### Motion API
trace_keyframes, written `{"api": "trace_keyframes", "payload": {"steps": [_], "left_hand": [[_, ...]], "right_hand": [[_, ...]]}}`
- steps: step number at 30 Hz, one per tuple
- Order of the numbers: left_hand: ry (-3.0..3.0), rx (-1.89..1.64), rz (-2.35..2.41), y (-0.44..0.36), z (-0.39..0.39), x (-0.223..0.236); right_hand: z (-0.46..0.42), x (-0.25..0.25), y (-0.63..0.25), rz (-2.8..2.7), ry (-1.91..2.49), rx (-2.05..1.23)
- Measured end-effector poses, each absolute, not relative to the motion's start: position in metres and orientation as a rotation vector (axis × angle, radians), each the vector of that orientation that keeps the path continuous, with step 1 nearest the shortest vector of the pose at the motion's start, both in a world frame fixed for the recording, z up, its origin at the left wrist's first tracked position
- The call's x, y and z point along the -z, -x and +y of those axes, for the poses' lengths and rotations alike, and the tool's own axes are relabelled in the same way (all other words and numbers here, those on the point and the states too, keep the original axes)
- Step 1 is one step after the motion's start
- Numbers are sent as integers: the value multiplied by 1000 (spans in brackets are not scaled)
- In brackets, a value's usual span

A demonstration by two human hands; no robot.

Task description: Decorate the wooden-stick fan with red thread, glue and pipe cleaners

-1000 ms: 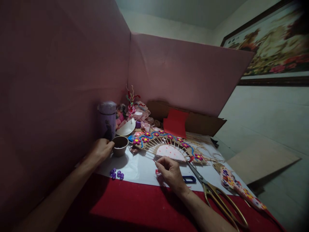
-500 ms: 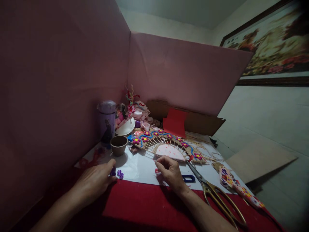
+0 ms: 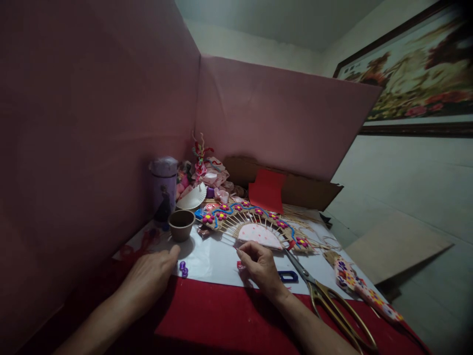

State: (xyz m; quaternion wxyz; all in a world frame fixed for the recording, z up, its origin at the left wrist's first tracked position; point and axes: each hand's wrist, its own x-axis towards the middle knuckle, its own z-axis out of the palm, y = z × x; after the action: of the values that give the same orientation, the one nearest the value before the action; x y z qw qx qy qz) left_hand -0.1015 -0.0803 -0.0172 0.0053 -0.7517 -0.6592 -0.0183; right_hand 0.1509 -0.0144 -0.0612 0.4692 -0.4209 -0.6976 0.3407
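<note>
My left hand [image 3: 150, 276] rests palm down at the edge of the white sheet [image 3: 218, 259], its curled fingertips over the purple beads [image 3: 183, 268]; what it grips, if anything, is hidden. My right hand [image 3: 260, 268] is closed in a pinch on something thin I cannot make out, just below the pink half-circle [image 3: 259, 234] of a stick fan [image 3: 254, 219] decorated with pink flowers and a blue line. A small pink bit [image 3: 240, 266] lies by the right hand's fingers.
A brown cup [image 3: 181, 224] and a purple bottle [image 3: 163, 190] stand at the left by the pink screen [image 3: 92, 138]. Gold scissors [image 3: 328, 301], a blue clip [image 3: 288, 276] and a painted stick [image 3: 364, 291] lie at right. Craft clutter, a paper plate [image 3: 192, 197] and red paper [image 3: 266, 190] sit behind.
My left hand left the brown cup, drew back toward me and settled on the purple beads. The right hand has barely moved.
</note>
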Motion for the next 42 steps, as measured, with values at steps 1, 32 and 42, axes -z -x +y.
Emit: {"api": "trace_keyframes", "payload": {"steps": [1,32,42], "left_hand": [[2318,99,-2068,102,-77,12],[2427,117,-1853,89,-71,45],[2063,252,-1972,100,-26,-28]], "right_hand": [[-14,62,-151,-1712,1031,-833],[-13,62,-152,-1719,1031,-824],[-15,60,-152,-1721,1031,-837]]}}
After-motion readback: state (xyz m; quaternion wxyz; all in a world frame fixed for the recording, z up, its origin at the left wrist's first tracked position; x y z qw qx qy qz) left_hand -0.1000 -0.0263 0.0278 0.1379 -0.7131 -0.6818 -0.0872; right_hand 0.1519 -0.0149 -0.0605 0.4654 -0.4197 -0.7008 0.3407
